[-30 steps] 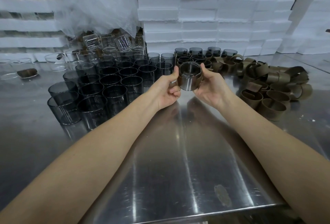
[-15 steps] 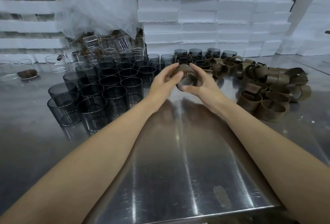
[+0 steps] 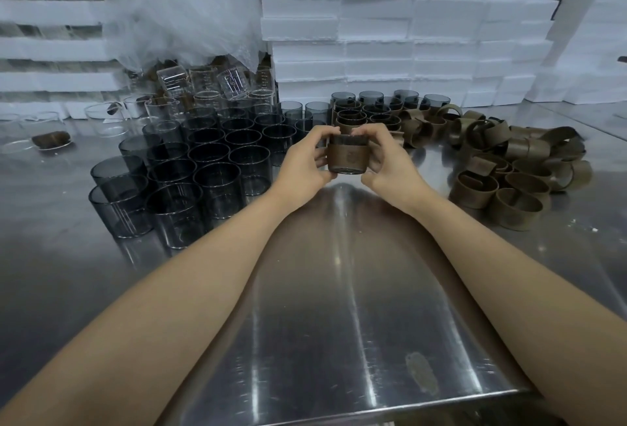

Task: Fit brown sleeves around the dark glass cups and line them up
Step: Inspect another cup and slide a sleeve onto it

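Observation:
Between both hands sits an upright dark glass cup with a brown sleeve [image 3: 346, 158] around it, held just above the steel table [image 3: 322, 290]. My left hand [image 3: 307, 162] grips its left side and my right hand [image 3: 385, 162] grips its right side, fingertips over the rim. Several bare dark glass cups [image 3: 190, 174] stand grouped to the left. Sleeved cups [image 3: 359, 113] stand in rows behind my hands. A heap of loose brown sleeves [image 3: 509, 167] lies to the right.
White foam boxes [image 3: 407, 35] are stacked along the back. Crumpled clear plastic [image 3: 190, 5] hangs over clear glass jars [image 3: 203, 83] at the back left. Shallow clear dishes [image 3: 40, 130] lie far left. The table's front edge [image 3: 339, 415] is near me.
The cup was tilted with its mouth toward me; both hands turned it upright and shifted their grip to its sides, with the sleeve now around its body.

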The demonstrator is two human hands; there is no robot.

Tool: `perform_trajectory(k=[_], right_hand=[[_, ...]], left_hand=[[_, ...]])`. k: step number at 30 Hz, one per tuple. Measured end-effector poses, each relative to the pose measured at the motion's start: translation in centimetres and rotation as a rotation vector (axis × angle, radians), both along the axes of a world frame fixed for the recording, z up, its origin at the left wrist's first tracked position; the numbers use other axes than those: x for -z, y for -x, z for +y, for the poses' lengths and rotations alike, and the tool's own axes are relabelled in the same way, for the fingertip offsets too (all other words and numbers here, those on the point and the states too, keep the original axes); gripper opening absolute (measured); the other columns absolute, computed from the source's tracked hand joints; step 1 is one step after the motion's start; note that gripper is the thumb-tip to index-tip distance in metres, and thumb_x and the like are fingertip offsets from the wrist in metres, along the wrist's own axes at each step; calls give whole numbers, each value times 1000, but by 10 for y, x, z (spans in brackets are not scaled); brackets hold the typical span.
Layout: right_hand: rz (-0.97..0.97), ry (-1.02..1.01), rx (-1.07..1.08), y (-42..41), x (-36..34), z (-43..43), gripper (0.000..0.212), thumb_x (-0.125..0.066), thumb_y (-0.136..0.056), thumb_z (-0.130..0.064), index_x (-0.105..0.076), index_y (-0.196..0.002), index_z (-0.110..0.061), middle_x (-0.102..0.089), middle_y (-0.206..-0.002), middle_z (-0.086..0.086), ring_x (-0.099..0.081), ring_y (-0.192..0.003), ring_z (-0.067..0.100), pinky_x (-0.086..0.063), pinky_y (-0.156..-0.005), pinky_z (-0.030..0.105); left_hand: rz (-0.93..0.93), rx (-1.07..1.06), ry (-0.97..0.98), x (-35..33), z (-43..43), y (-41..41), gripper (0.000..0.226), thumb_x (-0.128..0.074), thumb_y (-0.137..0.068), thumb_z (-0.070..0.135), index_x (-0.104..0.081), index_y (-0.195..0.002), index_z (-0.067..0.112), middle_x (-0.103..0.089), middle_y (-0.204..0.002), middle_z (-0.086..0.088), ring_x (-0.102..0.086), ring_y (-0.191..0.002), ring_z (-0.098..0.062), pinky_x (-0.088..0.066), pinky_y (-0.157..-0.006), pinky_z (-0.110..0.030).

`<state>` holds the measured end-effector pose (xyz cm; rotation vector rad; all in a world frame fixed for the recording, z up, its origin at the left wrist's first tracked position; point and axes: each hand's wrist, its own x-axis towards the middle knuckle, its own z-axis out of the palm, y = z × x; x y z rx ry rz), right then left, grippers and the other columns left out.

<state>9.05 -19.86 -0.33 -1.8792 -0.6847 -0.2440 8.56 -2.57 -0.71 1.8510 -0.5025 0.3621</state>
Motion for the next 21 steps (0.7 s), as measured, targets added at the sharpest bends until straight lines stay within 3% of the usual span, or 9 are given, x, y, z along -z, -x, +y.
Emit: perform_trajectory(k=[6,11,15,19,21], right_hand=[[-174,152,96,-1,0,-4,65,-54,-73,22,-51,-133,-3,-49,-136,9,-49,-127,18,-45,-107,33],[-219,137,166,-1,-2,-5,66,-54,-76,19,-49,-138,-5,-53,-133,7,-58,-117,16,-46,-97,14],[-268,227,201,0,-3,-6,62,-57,-74,15,-55,-133,-3,-59,-129,9,-59,-115,18,-47,-102,24],[-215,265,220,-1,-4,-5,57,-57,-74,11,-57,-128,-7,-64,-120,7,-66,-106,20,-50,-96,24],[-172,261,221,-2,-2,-5,56,-58,-74,10,-57,-127,-8,-67,-114,7,-68,-102,19,-53,-94,31]], left_hand=[[34,20,62,3,2,-5,65,-58,-73,-28,-50,-117,18,-55,-122,-8,-65,-105,-20,-54,-87,-22],[98,11,44,8,3,-11,64,-63,-74,-20,-46,-119,22,-57,-118,0,-63,-100,-10,-52,-80,-19],[6,-62,-132,10,4,-10,66,-79,-69,2,-46,-123,21,-63,-110,6,-66,-103,-16,-54,-92,-36],[-29,-111,-155,9,4,-8,64,-85,-66,6,-50,-120,17,-66,-105,4,-68,-98,-19,-55,-91,-42],[-37,-130,-193,9,3,-8,62,-84,-66,6,-52,-119,14,-68,-104,0,-68,-96,-21,-55,-89,-45]])
